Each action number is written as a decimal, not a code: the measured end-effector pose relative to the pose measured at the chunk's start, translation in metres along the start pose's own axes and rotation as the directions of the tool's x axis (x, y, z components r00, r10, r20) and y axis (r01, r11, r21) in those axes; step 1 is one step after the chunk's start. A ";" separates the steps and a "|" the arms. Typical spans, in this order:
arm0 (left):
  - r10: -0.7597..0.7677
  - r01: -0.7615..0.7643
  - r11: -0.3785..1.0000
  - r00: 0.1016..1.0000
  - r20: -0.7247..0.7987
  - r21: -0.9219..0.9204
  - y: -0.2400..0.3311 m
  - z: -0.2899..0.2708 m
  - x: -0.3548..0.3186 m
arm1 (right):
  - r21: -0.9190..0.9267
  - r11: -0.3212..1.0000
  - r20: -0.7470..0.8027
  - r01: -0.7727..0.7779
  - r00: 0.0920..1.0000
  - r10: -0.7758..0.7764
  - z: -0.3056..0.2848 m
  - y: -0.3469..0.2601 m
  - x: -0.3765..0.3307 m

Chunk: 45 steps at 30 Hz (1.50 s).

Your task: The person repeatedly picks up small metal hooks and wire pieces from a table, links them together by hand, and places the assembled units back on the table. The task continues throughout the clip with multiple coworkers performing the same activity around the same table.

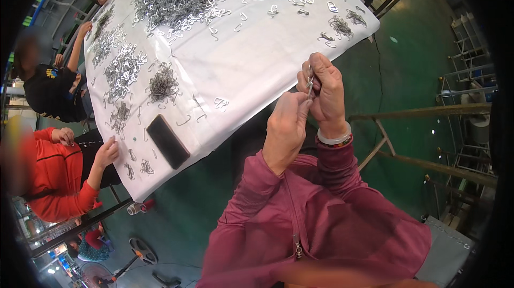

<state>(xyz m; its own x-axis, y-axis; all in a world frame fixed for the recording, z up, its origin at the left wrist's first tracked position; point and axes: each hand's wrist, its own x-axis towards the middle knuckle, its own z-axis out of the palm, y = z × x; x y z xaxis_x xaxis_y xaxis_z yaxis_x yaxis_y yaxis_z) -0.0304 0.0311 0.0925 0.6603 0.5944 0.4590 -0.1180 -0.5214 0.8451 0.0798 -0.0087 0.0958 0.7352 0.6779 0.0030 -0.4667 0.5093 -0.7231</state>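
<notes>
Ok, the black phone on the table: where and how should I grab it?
Probably pinch the phone across its long edges at its lower end, coming from the nearby table edge, slightly above: it lies flat on the white table, a slim rectangle, that end closest to the edge.

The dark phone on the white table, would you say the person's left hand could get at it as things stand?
Probably yes: nothing seems to stand between the left hand and the dark phone, uncovered near the edge of the white table, though that hand appears occupied with a small metal piece.
</notes>
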 end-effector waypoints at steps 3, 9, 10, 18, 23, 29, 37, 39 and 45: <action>-0.044 0.043 0.997 0.999 -0.012 -0.060 -0.004 -0.001 0.002 | -0.076 0.996 0.020 0.037 0.999 -0.036 0.003 0.002 0.005; -0.091 0.088 0.992 0.995 -0.032 -0.088 0.004 -0.003 0.000 | -0.267 0.951 0.040 0.155 0.988 -0.149 0.012 0.000 0.001; -0.114 0.110 0.988 0.993 -0.032 -0.112 0.005 -0.003 0.000 | -0.274 0.949 0.050 0.158 0.987 -0.150 0.014 -0.001 0.000; -0.112 0.109 0.989 0.993 -0.030 -0.097 0.004 -0.003 -0.007 | -0.292 0.951 0.093 0.096 0.993 -0.072 0.020 0.002 -0.007; -0.114 0.115 0.993 0.992 0.048 -0.032 -0.003 -0.002 -0.009 | -0.145 0.989 -0.013 0.005 1.000 -0.006 0.002 0.005 -0.005; -0.088 0.088 0.996 0.991 0.100 0.000 -0.006 0.006 -0.017 | -0.026 0.998 -0.028 -0.059 0.998 0.058 -0.015 0.005 -0.008; -0.150 0.148 0.986 0.989 0.012 0.070 -0.015 0.001 -0.012 | -0.037 0.996 0.023 -0.078 0.997 0.079 -0.004 0.014 0.001; -0.121 0.121 0.989 0.993 0.001 0.084 -0.015 0.000 -0.013 | -0.040 0.997 0.016 -0.068 0.998 0.068 -0.002 0.016 0.000; -0.152 0.148 0.986 0.987 0.046 0.077 -0.009 0.003 -0.012 | -0.082 0.996 -0.044 -0.036 0.998 0.032 -0.004 0.012 -0.007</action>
<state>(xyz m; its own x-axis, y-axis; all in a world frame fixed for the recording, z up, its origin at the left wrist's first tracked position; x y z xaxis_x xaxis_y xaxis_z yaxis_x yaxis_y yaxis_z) -0.0352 0.0271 0.0788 0.7041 0.6376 0.3124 0.0382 -0.4734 0.8800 0.0711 -0.0095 0.0843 0.7407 0.6698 -0.0512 -0.4510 0.4394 -0.7769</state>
